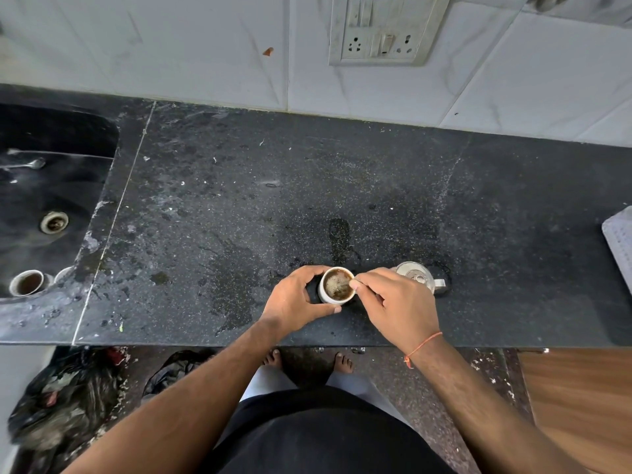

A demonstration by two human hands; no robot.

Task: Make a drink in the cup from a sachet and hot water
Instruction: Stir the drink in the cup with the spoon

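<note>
left hand (297,300): fingers curled round white cup (337,286), steadying it on countertop (239,200)
right hand (393,304): pinches thin spoon (347,284) in frothy brown drink
kettle (420,276): just beside right hand

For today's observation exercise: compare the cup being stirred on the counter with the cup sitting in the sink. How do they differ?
The cup on the counter is gripped by the left hand, while the right hand pinches a stirrer dipped in it; the cup in the sink stands untouched. The counter cup holds frothy brown drink; the sink cup shows only a dark inside. Both are small, pale and upright.
</note>
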